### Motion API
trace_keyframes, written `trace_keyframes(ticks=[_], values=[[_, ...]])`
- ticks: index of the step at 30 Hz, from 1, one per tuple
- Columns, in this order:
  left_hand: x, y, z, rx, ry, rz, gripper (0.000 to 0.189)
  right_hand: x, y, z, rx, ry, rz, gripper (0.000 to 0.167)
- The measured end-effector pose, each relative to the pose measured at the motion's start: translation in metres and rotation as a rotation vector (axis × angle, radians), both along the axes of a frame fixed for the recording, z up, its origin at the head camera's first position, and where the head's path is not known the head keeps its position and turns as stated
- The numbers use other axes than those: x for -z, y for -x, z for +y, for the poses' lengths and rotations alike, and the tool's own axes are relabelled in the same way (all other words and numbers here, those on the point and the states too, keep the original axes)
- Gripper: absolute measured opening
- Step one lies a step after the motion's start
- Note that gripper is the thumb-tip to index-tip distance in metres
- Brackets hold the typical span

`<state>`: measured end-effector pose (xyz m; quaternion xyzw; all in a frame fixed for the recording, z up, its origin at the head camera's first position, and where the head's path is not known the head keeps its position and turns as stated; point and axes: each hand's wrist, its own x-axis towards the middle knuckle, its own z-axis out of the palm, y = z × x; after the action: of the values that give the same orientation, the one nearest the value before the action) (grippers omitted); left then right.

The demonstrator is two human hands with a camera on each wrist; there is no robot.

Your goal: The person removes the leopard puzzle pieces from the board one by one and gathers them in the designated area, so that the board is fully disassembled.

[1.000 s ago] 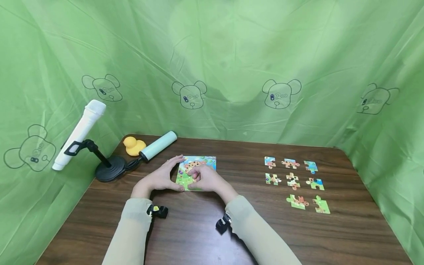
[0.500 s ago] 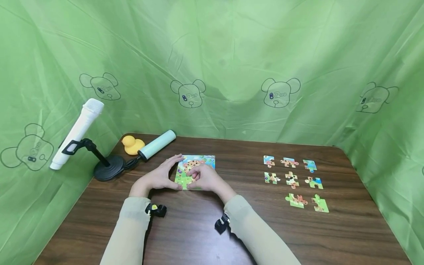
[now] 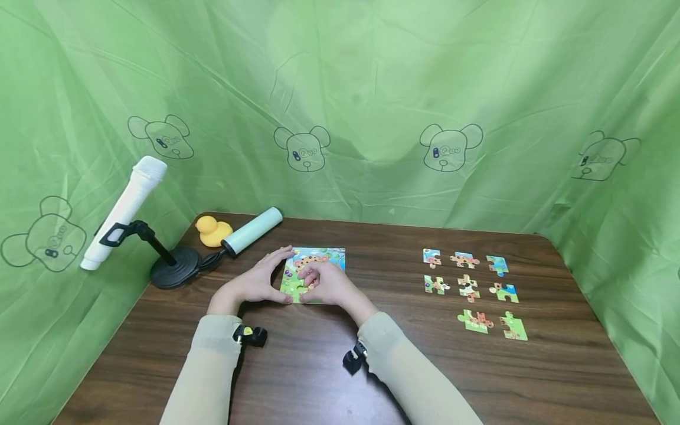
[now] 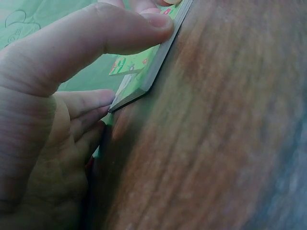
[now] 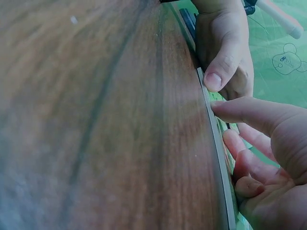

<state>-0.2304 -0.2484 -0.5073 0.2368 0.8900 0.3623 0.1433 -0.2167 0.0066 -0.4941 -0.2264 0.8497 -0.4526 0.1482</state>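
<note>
A small picture board (image 3: 336, 257) printed with a cartoon bear lies flat on the table. My left hand (image 3: 254, 284) spans its near left corner, fairly straight fingers at the left side and thumb over the near edge. My right hand (image 3: 334, 285) bends over the board, thumb at the near edge and fingers curled. A green puzzle piece (image 4: 132, 64) with flowers sits slightly raised over the board's corner, by both thumbs. The right fingers (image 5: 244, 165) appear to pinch it, though its far part is hidden. Several loose puzzle pieces (image 3: 469, 290) lie in rows to the right.
A white microphone (image 3: 124, 212) on a black stand (image 3: 177, 268) is at the left. Behind my left hand are a yellow rubber duck (image 3: 213, 231) and a light teal cylinder (image 3: 254, 231) with a black cord. Green cloth (image 3: 372, 118) hangs around the wooden table (image 3: 404, 366).
The head view has shifted slightly. The right fingers bend very slightly differently over the board; the left hand and the loose pieces stay in place.
</note>
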Motion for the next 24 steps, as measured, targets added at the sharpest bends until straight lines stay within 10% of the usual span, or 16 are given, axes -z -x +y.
trace_keyframes(ticks=[24], values=[[0.0012, 0.0007, 0.0007, 0.010, 0.013, 0.013, 0.120, 0.0016, -0.0021, -0.0025, 0.015, -0.023, 0.010, 0.042]])
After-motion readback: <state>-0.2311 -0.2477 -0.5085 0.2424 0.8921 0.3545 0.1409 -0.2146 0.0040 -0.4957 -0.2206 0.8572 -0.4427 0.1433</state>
